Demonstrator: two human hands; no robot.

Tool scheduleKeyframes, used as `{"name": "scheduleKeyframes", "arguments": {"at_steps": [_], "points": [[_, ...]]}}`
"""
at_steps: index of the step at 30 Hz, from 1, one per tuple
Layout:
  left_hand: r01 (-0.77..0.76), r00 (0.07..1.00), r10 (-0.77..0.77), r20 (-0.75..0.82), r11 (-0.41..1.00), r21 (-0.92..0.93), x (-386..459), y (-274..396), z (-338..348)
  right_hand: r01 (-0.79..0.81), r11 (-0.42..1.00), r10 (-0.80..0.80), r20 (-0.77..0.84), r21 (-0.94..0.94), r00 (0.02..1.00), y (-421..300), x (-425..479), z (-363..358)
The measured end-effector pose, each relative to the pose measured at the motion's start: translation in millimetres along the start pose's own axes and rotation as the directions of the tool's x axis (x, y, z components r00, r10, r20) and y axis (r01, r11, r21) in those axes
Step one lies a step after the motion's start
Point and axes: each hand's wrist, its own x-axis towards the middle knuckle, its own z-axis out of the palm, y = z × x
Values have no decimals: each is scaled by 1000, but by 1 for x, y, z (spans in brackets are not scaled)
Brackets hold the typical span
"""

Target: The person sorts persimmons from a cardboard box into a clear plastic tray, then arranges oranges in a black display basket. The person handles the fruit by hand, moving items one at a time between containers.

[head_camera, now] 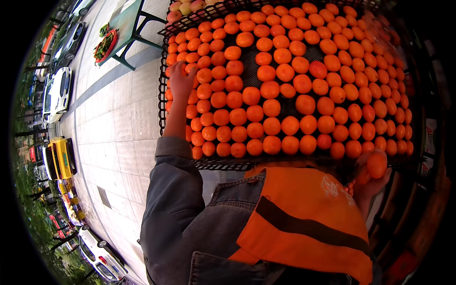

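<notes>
Smooth, round orange fruits (270,126) lie in rows in a wide black mesh crate (228,165) in front of me. Over the crate's left side reaches my left hand (182,82), its fingers spread and curved down at the outer rows. A fruit shows beside its thumb; contact is unclear. My right hand (370,181), at the near right corner, holds an orange fruit (376,165). A second fruit (362,175) shows beside it, partly hidden by the fingers. Dark mesh lining (251,67) shows through gaps between the fruits.
Beyond the crate is another with pink and yellow fruits (185,8). A green table (124,26) carrying a red basket (113,42) of green produce stands on the paving (114,117). Boxes (430,135) line the right. Parked cars (58,94) are at far left.
</notes>
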Motion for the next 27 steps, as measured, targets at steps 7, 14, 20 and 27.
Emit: {"name": "scheduleKeyframes", "arguments": {"at_steps": [7,14,20,27], "points": [[-394,865,447,229,887,-240,-43,117,31,177,962,-205,-122,-209,971,-1,13,-14],[-200,965,171,197,970,141,43,72,92,188,861,-289,-152,-473,945,18,14,-32],[-196,943,146,298,970,145,68,110,108,232,883,-285,-74,-407,956,26,14,-37],[-57,950,61,307,998,-24,82,121,132,191,901,-230,-56,-389,972,24,13,-38]]}}
